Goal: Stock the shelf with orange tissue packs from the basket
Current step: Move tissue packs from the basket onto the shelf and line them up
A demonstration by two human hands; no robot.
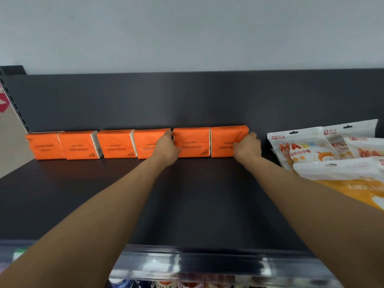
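Note:
Several orange tissue packs stand in a row against the back panel of the dark shelf [187,204]. My left hand [167,147] grips the left edge of the fifth orange tissue pack [192,142], in front of the fourth pack [148,142]. My right hand [248,147] holds the right end of the sixth, rightmost pack [225,140]. These two packs stand side by side between my hands, touching. The other packs [81,145] lie further left. The basket is out of view.
White and orange mask bags [324,154] are piled at the right end of the shelf, close to my right forearm. A shelf upright with slots [14,107] bounds the left side. The front rail [197,262] runs below, with products on a lower shelf beneath it.

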